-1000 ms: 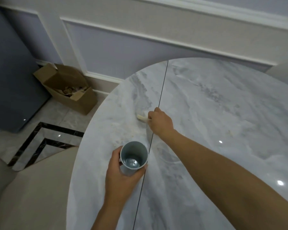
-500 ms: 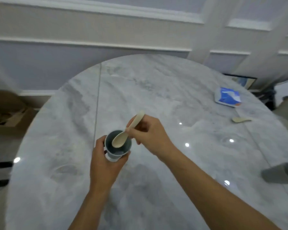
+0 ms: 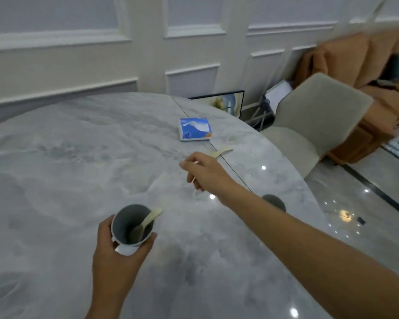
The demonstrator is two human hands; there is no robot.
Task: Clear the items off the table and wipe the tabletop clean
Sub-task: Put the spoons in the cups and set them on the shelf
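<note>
Head cam: L hand (image 3: 115, 254) grips grey cup (image 3: 131, 224) w/ spoon (image 3: 148, 221) inside, lower centre over table (image 3: 78, 157). R hand (image 3: 205, 173) mid-frame, fingers loosely curled, empty. Just beyond it lies 2nd spoon (image 3: 220, 153), tissue pack (image 3: 194, 129) further up; R forearm half-hides 2nd cup (image 3: 274, 201), chair (image 3: 309, 125) upper right.

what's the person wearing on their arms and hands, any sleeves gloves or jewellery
Left hand and right hand: no gloves, no ring visible. Left forearm and right forearm: bare to the frame edge, no sleeve, watch or bracelet in view.
</note>
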